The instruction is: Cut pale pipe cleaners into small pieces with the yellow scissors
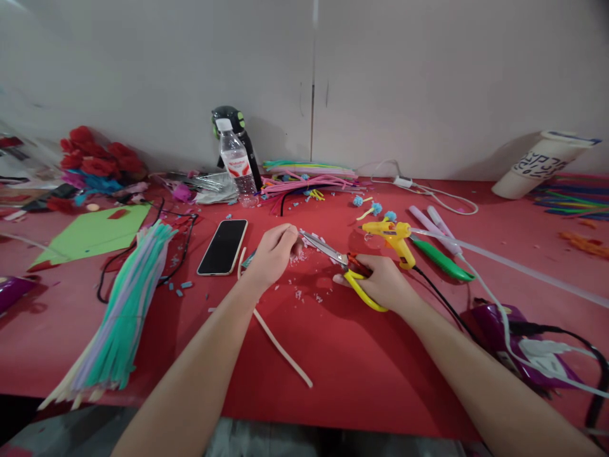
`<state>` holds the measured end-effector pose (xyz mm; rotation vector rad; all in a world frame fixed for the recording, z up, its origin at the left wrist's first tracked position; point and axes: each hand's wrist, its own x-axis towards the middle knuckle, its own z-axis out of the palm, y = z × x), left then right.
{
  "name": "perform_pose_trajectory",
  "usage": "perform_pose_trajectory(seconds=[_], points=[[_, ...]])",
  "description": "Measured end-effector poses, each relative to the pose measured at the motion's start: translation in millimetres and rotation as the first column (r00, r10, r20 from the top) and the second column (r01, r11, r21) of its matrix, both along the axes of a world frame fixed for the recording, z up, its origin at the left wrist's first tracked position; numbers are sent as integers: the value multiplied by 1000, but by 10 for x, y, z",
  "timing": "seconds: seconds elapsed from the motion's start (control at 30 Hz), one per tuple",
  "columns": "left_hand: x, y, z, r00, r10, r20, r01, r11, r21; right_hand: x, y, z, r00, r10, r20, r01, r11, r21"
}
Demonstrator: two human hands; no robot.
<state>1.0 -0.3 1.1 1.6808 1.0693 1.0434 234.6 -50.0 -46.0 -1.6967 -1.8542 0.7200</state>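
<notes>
Scissors [339, 257] in right-hand fingers [373, 261], tapered metal blades [321, 246], fuzzy stems [124, 304]

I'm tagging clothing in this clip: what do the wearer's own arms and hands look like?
The left hand and right hand are gloveless. The left forearm and right forearm are bare to the picture's edge, with no sleeve, watch or bracelet showing. Whether a ring is worn is too small to tell.
</notes>
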Motion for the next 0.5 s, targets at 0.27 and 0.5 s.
perform_pose_trajectory(seconds=[0.27, 0.5], points=[[-14, 10, -36, 1000, 3, -6, -3, 1000, 0, -4, 5, -19, 1000, -25, 15, 24, 1000, 14], [-20, 7, -8, 998, 22, -59, -21, 1000, 19, -11, -9, -1, 999, -26, 22, 25, 999, 27]])
